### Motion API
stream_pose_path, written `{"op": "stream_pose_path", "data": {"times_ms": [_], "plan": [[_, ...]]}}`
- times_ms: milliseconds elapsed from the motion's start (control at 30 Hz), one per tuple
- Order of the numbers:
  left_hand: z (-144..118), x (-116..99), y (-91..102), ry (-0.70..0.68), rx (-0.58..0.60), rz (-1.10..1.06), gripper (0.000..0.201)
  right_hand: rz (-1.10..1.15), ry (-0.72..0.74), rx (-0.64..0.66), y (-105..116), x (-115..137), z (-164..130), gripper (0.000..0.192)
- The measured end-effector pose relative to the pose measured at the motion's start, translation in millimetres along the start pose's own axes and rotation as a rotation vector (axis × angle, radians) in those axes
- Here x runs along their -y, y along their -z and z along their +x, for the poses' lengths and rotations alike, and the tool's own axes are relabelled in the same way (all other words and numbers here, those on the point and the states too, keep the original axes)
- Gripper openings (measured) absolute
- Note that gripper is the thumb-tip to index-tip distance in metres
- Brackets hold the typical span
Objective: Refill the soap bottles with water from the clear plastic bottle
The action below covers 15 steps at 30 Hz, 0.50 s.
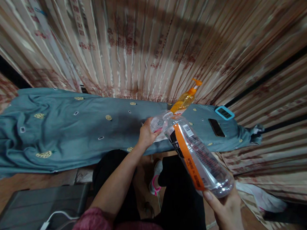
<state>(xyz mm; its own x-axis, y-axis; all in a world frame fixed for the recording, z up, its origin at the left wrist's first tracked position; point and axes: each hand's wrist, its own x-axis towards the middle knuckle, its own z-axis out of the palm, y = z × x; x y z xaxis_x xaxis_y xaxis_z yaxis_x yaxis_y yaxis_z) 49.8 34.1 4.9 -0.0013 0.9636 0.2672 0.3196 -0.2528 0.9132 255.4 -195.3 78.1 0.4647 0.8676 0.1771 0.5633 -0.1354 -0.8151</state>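
Note:
My right hand (224,208) grips the base of a large clear plastic bottle (197,157) with an orange, black and silver label. This bottle is tilted, its neck end pointing up and left, away from me. Closed around a smaller clear plastic container (157,122) is my left hand (147,133). The container meets the large bottle's neck end; whether the two touch or only overlap in view, I cannot tell. Just behind them stands an orange pump bottle (184,101), its lower part hidden. Something white lies beneath the container, partly covered.
A blue-green cloth (74,133) with a pineapple print covers the long narrow surface before me. On its right lie a dark phone (216,127) and a blue-framed digital timer (224,113). Patterned curtains (138,43) hang behind. A grey box (39,208) with a white cabled device sits lower left.

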Motion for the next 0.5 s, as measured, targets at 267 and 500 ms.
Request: {"op": "stream_pose_path", "data": {"times_ms": [267, 500], "plan": [[-0.1, -1.1, 0.0, 0.012, -0.005, -0.009, 0.055, 0.022, -0.024, -0.009, -1.5, 1.5, -2.7, 0.076], [-0.4, -2.3, 0.6, 0.017, 0.003, 0.000, 0.054, -0.009, 0.002, -0.005, -0.1, -0.3, 0.4, 0.077]]}}
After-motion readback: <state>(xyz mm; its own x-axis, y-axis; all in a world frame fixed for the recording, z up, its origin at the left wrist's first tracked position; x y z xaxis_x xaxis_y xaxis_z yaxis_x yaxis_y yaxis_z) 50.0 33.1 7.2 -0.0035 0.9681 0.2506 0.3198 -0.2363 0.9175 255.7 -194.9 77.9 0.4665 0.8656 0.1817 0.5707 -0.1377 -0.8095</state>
